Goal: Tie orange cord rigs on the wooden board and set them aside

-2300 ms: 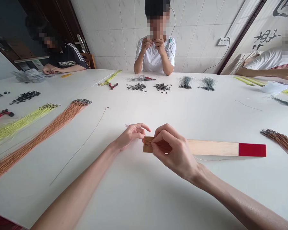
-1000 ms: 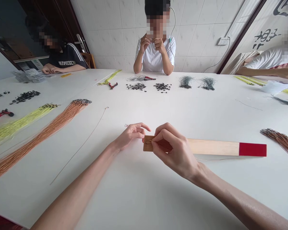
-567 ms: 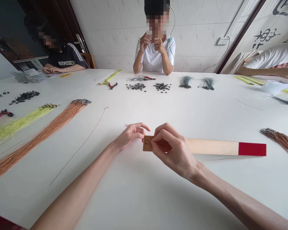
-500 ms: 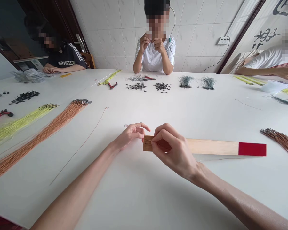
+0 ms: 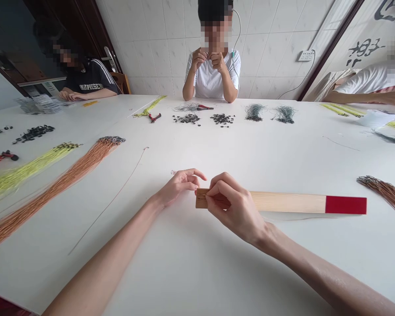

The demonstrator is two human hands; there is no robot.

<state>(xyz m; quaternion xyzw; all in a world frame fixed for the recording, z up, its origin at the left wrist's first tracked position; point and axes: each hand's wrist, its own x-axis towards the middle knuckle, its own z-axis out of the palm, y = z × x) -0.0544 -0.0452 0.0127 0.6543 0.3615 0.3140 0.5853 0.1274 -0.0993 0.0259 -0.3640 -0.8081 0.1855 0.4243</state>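
My right hand (image 5: 232, 208) grips the near end of a long wooden stick (image 5: 289, 203) with a red-painted tip (image 5: 345, 205), and its fingers hide part of the wood. My left hand (image 5: 181, 186) rests on the white table (image 5: 171, 272) with curled fingers, touching the stick's end or nearly so. Whether those fingers pinch anything is too fine to see. A small wire loop (image 5: 173, 172) lies just beyond them. A long thin wire (image 5: 112, 202) runs across the table to my left, and another thin strand (image 5: 299, 218) lies beneath the stick.
Long bundles of orange cord (image 5: 52, 193) and yellow-green cord (image 5: 23, 173) lie at left, with red-handled pliers (image 5: 1, 159). A brown bundle (image 5: 385, 193) lies at right. Small dark parts and pliers (image 5: 204, 107) sit at the far side, where several co-workers (image 5: 212, 74) sit.
My right hand has shifted slightly left along the wooden stick, showing more of its wood. The stick's red tip has moved slightly right. My left hand has stayed in place.
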